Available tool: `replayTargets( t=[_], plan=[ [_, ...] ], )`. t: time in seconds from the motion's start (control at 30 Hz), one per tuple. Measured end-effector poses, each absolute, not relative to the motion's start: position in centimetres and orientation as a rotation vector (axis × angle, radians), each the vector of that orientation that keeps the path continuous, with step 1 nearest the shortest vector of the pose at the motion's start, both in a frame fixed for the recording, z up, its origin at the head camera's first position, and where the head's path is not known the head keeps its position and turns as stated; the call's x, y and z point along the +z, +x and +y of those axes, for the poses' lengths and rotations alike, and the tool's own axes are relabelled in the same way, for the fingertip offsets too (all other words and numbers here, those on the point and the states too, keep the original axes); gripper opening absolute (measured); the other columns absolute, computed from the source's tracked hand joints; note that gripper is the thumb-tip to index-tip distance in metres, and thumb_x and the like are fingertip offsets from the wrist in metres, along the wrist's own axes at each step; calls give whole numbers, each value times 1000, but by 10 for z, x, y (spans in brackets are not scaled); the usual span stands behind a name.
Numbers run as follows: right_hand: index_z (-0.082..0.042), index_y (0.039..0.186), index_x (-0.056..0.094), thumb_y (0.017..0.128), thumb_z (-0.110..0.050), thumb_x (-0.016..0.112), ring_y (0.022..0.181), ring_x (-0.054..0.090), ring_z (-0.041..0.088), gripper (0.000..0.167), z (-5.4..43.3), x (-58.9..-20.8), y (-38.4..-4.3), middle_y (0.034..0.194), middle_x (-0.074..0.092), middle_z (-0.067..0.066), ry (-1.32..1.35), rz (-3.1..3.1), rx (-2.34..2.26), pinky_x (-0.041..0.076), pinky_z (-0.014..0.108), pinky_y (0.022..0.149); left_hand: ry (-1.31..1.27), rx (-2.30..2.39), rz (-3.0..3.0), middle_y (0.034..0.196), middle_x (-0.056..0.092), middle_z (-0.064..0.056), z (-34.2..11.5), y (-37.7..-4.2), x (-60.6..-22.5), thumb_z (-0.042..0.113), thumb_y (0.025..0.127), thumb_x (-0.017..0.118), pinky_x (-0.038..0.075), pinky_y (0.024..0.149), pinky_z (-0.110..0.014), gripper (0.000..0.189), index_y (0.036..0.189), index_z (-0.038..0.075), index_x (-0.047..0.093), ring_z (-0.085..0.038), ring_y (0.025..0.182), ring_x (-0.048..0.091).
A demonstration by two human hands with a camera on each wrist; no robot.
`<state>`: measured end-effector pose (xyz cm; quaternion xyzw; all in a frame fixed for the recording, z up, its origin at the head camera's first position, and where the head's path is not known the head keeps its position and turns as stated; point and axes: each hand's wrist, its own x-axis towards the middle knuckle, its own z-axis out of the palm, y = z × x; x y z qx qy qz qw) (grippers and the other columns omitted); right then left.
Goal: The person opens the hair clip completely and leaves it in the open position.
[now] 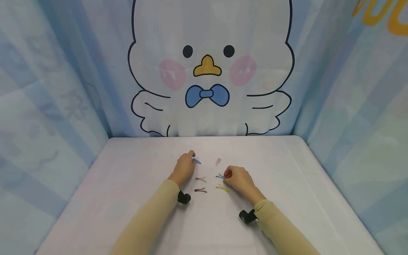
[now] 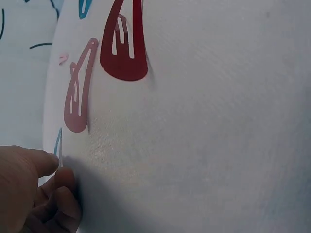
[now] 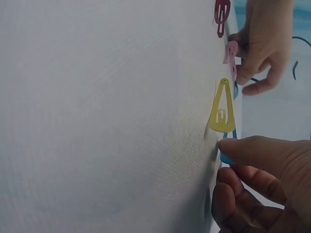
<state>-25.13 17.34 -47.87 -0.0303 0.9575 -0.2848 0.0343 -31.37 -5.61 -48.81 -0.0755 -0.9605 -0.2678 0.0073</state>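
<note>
My left hand (image 1: 185, 166) is at the far left of a small group of snap hair clips and pinches a blue hair clip (image 1: 196, 161) by its near end. In the left wrist view, part of that clip (image 2: 58, 143) shows at the fingertips. Over on the right, my right hand (image 1: 239, 180) has thumb and fingers on the end of a light blue hair clip (image 1: 220, 176). The right wrist view shows the thumb against this clip (image 3: 226, 158), partly hidden behind a yellow-green hair clip (image 3: 222, 109).
Between the hands lie a dusty pink clip (image 1: 200, 179), a dark red clip (image 1: 200, 190) and a yellow-green clip (image 1: 222, 188). A small pink clip (image 1: 218, 161) lies farther back. The white table (image 1: 127, 198) ends at a printed curtain (image 1: 207, 117).
</note>
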Motion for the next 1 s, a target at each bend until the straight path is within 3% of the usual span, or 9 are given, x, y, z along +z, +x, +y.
replayTargets(
  t=[0.2, 0.57, 0.83, 1.0],
  plan=[
    [-13, 94, 70, 84, -17, 83, 74, 58, 14, 17, 169, -475, -250, 82, 67, -2, -127, 2947, -848, 47, 33, 70, -217, -779, -3023, 105, 65, -14, -62, -316, -489, 10, 102, 63, 55, 86, -42, 17, 118, 5, 66, -26, 95, 63],
    [-14, 96, 72, 87, -19, 82, 75, 60, 15, 14, 168, -472, -245, 85, 69, -2, -123, 3021, -853, 49, 34, 70, -213, -885, -2998, 94, 58, -10, -68, -318, -491, 8, 99, 67, 49, 77, -37, 10, 102, 5, 58, -23, 85, 54],
    [-16, 108, 72, 90, -26, 80, 80, 62, 17, 22, 165, -466, -243, 94, 73, -3, -168, 3071, -871, 49, 36, 71, -407, -918, -2978, 91, 54, -6, -62, -302, -487, 6, 100, 65, 45, 74, -35, 9, 98, 9, 57, -20, 83, 51],
    [-18, 111, 72, 92, -27, 78, 78, 63, 15, 22, 163, -460, -241, 95, 75, -3, -239, 3117, -858, 50, 36, 71, -514, -954, -2964, 92, 63, -5, -54, -287, -482, 6, 100, 64, 48, 74, -34, 8, 100, 10, 57, -18, 81, 54]
  ],
)
